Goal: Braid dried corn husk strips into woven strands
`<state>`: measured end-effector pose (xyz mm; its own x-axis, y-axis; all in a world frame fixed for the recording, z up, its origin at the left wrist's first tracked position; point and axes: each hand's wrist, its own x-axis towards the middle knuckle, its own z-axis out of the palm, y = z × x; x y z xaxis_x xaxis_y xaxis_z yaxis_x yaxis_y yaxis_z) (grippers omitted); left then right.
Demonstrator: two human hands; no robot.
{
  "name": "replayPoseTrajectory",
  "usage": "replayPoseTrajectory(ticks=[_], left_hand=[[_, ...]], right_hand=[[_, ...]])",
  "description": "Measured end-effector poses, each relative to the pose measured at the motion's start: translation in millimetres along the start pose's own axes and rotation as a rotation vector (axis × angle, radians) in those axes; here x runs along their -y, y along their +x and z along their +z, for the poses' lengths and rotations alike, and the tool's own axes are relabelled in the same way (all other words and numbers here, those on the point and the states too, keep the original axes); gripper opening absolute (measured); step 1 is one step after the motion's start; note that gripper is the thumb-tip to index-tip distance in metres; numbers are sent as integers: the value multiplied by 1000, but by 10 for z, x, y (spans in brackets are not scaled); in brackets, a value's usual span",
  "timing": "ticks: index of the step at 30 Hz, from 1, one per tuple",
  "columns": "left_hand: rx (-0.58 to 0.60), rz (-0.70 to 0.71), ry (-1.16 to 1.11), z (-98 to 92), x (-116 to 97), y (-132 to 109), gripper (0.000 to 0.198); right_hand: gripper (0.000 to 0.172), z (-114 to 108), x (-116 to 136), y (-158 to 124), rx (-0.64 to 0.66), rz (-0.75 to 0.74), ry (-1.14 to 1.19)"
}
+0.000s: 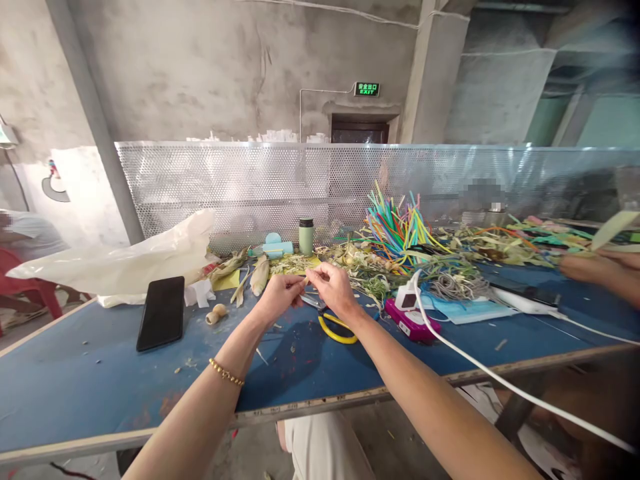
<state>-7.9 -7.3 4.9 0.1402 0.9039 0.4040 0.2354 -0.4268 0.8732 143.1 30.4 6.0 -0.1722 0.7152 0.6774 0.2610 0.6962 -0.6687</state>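
My left hand (279, 293) and my right hand (331, 288) meet over the middle of the blue table (200, 387). Both are closed, with thumbs and fingertips pinched together. A small pale bit shows between them, too small to name. Just below my right hand lie scissors with yellow-lined handles (338, 338), partly covered by the hand and wrist. Dried corn husks (259, 276) lie beyond my left hand. Nearer the left forearm sits a small tan gourd-shaped piece (217, 314).
To the left lie a black phone (161, 313) and a plastic bag (130, 257). A green bottle (306, 236) stands behind; colourful pipe cleaners (397, 227) and husk scraps spread right. A purple power strip (411, 321) trails a white cable (480, 363). Another person's hand (583, 268) works at far right.
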Motion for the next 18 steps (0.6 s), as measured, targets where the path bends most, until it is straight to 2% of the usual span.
replayPoseTrajectory(ticks=[7,14,18], left_hand=[[-9,32,65,-12,-2,1,41],[-10,27,-82,-9,-54,-29,43],[32,-10,-78,-1,-74,-45,42]], right_hand=[[34,4,-17,11,-6,-5,-18],[34,-14,27,9,37,96,137],[36,-33,56,-2,73,62,149]])
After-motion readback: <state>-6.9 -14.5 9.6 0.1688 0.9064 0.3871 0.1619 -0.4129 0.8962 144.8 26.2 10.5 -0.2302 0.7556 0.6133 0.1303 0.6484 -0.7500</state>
